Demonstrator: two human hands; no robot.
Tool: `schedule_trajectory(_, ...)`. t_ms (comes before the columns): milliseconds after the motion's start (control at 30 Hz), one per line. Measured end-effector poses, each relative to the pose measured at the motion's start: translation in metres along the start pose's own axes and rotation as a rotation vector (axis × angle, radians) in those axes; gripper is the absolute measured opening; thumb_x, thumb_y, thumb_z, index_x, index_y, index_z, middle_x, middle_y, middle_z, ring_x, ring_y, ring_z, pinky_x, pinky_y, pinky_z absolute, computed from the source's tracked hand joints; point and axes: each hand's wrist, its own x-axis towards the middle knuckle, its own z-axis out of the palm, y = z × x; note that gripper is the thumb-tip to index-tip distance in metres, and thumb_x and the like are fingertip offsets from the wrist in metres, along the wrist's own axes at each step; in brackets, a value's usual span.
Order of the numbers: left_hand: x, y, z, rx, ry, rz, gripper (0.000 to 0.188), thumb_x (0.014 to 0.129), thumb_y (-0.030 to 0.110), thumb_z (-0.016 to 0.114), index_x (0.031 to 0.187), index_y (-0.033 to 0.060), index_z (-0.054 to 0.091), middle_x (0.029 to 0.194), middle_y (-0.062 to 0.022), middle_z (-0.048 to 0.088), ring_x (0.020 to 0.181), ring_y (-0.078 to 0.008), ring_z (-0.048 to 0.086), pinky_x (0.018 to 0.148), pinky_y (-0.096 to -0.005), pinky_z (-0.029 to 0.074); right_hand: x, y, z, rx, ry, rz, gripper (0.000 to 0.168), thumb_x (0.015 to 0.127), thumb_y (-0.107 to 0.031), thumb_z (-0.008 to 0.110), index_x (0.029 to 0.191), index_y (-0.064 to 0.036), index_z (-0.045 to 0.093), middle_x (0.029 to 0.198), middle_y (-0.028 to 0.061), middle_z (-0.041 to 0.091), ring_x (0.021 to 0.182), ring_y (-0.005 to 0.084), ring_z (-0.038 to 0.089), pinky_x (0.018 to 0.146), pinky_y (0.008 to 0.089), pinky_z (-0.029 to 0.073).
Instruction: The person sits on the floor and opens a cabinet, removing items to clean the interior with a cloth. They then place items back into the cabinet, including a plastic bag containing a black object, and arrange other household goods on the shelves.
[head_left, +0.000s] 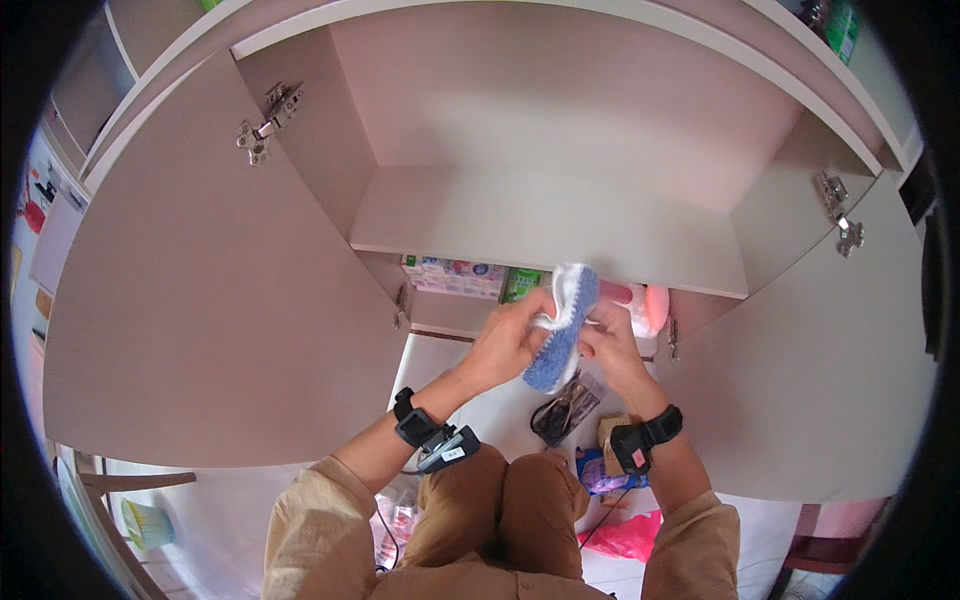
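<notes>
A blue-and-white textile piece (570, 330) with a stitched border is held up before the open cabinet; whether it is a folded cloth or a pad I cannot tell. My left hand (510, 337) grips its left side, with the thumb by a white fold. On the right edge, the fingers of my right hand (611, 334) are bent around the material and partly hidden by it. Both hands are in front of the cabinet's middle shelf (547, 217).
Cabinet doors stand open at left (225, 300) and right (817, 352). Tissue packs (457, 277), a green packet (523, 283) and a pink item (657, 307) sit in the lower compartment. A dark bundle (555, 420), a cardboard box (611, 431) and a pink bag (622, 534) lie on the floor.
</notes>
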Motion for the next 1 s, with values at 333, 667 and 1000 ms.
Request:
schedule_trajectory(333, 0.033, -0.033, -0.011, -0.02, 0.263, 0.194, 0.018, 0.077, -0.009, 0.057, 0.088, 0.0042, 0.052, 0.084, -0.0097, 0.055, 0.065, -0.0203, 0.058, 0.059, -0.0308, 0.046, 0.051, -0.017, -0.018, -0.402, 0.555, -0.336, 0.014, 0.082, 0.003, 0.06, 0.095, 0.0, 0.056, 0.063, -0.0012, 0.055, 0.057, 0.005, 0.046, 0.051, 0.0218, 0.035)
schedule_trajectory(667, 0.116, -0.014, 0.022, 0.298, 0.27, 0.089, 0.05, 0.078, 0.011, 0.062, 0.12, -0.0084, 0.046, 0.132, -0.0183, 0.041, 0.098, -0.036, 0.059, 0.08, -0.0426, 0.049, 0.104, -0.01, -0.067, -1.251, 0.611, -0.488, 0.035, 0.084, -0.016, 0.061, 0.114, 0.002, 0.055, 0.103, 0.022, 0.061, 0.094, 0.0355, 0.059, 0.083, 0.0411, 0.046)
schedule_trajectory(1000, 0.145, -0.109, 0.026, 0.89, 0.251, 0.078, 0.037, 0.083, 0.014, 0.047, 0.113, -0.0055, 0.057, 0.126, -0.0204, 0.051, 0.125, -0.0334, 0.042, 0.107, -0.0425, 0.03, 0.202, 0.031, -0.05, -1.407, 0.199, -0.491, 0.036, 0.083, -0.02, 0.06, 0.113, 0.0, 0.057, 0.124, 0.0212, 0.053, 0.121, 0.0389, 0.044, 0.104, 0.0424, 0.034)
